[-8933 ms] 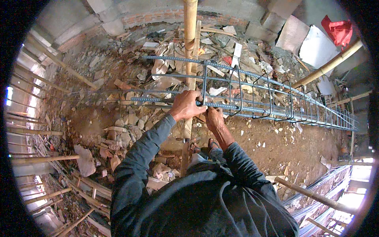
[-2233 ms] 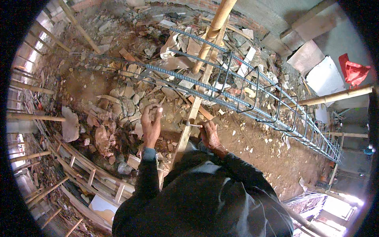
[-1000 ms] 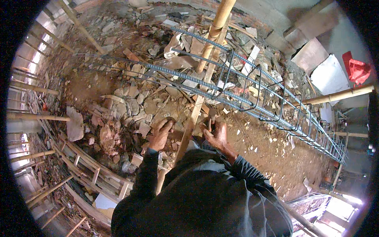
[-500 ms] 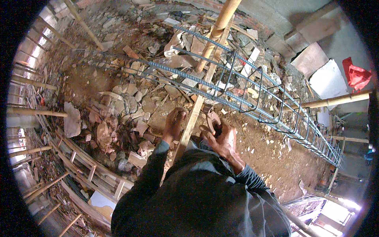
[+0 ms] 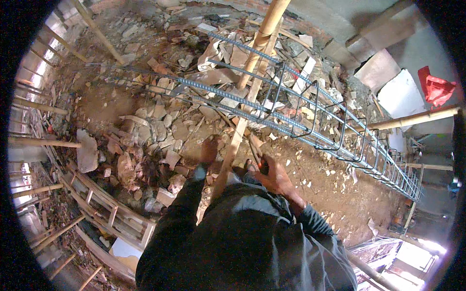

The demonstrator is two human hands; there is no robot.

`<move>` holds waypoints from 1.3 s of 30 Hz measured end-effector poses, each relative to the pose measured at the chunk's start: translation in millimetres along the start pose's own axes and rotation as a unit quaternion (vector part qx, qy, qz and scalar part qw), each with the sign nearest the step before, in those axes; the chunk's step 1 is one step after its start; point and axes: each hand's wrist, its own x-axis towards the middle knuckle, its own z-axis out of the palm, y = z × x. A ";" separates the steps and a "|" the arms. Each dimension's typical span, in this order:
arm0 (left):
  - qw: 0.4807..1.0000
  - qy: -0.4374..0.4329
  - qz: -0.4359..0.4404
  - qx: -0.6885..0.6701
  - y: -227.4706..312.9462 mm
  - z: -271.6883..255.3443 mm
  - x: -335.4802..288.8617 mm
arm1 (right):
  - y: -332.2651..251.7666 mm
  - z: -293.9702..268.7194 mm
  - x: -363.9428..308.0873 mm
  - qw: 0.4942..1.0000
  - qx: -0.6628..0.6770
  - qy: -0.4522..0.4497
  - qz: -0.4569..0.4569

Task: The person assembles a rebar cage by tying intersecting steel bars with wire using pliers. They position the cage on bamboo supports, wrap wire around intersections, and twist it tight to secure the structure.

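My right hand [image 5: 276, 175] is closed around a slim hand tool [image 5: 255, 150] that looks like pincers; its tip points up toward the steel, apart from it. To the left of a flat wooden strip [image 5: 236, 138], my left hand [image 5: 209, 149] looks curled closed but is smeared, and anything in it is hidden. Ahead of both hands a rebar cage [image 5: 291, 127], long ribbed bars with square black stirrups, slants from upper left to lower right. The strip passes under the bars and comes down between my hands.
A bamboo pole [image 5: 266, 31] stands at the cage's far side; another bamboo pole [image 5: 412, 119] crosses at right. Broken rubble [image 5: 126, 167] covers the ground at left, beside a wooden frame [image 5: 111, 213]. White board [image 5: 400, 97] and a red plastic bag [image 5: 434, 87] lie at far right.
My right hand has turned, and the tool in it now points more upward. My left hand has shifted slightly down and blurred. The view has moved a little.
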 end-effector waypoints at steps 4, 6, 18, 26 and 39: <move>0.992 0.117 0.046 -0.029 44.5 -22.6 -2.7 | 49.7 -36.3 -34.1 0.984 -0.001 -0.125 0.124; 0.980 0.166 0.054 -0.094 84.1 -42.8 -1.1 | 67.9 -61.1 -53.4 0.983 -0.048 -0.144 0.101; 0.878 0.024 -0.004 -0.478 275.7 -22.6 33.5 | -52.5 -198.8 -52.8 0.896 -0.405 0.039 -0.181; 0.873 -0.042 0.013 -0.485 297.4 -10.9 50.0 | -83.6 -177.2 16.3 0.873 -0.484 -0.055 -0.040; 0.836 -0.041 0.050 -0.545 291.8 1.3 53.6 | -126.8 -170.4 22.7 0.842 -0.522 -0.138 0.001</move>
